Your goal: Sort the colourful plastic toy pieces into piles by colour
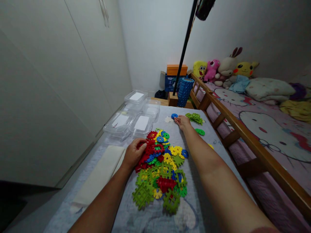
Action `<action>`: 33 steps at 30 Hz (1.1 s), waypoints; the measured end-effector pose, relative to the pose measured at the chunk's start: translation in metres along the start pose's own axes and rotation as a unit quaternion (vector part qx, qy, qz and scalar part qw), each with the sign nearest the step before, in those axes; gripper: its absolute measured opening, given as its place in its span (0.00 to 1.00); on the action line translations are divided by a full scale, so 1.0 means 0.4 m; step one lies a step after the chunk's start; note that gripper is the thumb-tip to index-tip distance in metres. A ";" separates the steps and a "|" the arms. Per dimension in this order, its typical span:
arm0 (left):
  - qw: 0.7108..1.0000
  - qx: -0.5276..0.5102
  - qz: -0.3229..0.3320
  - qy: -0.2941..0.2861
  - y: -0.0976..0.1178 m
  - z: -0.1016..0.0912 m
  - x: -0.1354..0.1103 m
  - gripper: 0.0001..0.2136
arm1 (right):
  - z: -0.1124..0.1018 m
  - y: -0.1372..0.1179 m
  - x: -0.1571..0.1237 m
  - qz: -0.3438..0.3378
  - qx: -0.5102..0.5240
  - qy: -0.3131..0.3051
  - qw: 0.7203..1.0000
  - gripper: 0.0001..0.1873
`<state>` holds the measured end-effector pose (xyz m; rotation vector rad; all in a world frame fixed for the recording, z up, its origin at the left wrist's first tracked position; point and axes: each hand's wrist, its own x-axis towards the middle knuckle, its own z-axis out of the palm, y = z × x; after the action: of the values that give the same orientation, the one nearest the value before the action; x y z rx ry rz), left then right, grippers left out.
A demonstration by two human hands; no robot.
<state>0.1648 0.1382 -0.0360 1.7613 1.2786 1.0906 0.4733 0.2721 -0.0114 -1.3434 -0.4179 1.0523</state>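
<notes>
A mixed pile of plastic interlocking building pieces [167,158] lies in front of me: red, yellow, blue and green, some round and notched, others square lattices. My left hand [136,152] rests at the pile's left side against red pieces [149,150]; its thumb stands apart from the fingers, and some fingertips are hidden. Farther off, my right hand [181,122] reaches to a blue notched disc [174,116], fingers loosely extended and their tips beside it. Right of that hand sit a group of green lattice squares [194,118] and green round pieces [200,131].
Clear lidded plastic boxes [119,122] stand at the back left, with white paper on some. A folded off-white cloth [99,174] lies at the left. A wooden bed rail [228,129] borders the table's right side. A black pole [186,45] rises beyond the far edge.
</notes>
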 end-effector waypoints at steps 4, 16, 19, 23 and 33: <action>1.000 0.000 -0.003 -0.003 -0.004 0.001 0.000 0.15 | -0.029 0.003 -0.063 0.010 -0.007 -0.001 1.000 0.11; 1.000 -0.001 -0.010 -0.007 -0.005 0.000 -0.001 0.16 | -0.201 0.018 -0.303 -0.174 -0.368 -0.116 0.906 0.07; 1.000 -0.002 -0.012 -0.008 -0.009 0.000 -0.001 0.16 | -0.259 0.021 -0.350 -0.217 -0.499 -0.160 0.824 0.14; 1.000 -0.002 -0.017 -0.011 -0.013 -0.001 -0.002 0.16 | -0.306 0.029 -0.390 -0.238 -0.600 -0.206 0.736 0.16; 1.000 -0.012 -0.025 -0.009 -0.013 -0.003 -0.004 0.17 | -0.315 0.014 -0.385 -0.182 -0.566 -0.179 0.784 0.06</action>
<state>0.1615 0.1381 -0.0406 1.7079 1.2864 1.0554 0.4907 0.0741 0.0009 -1.9574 -1.7335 0.6840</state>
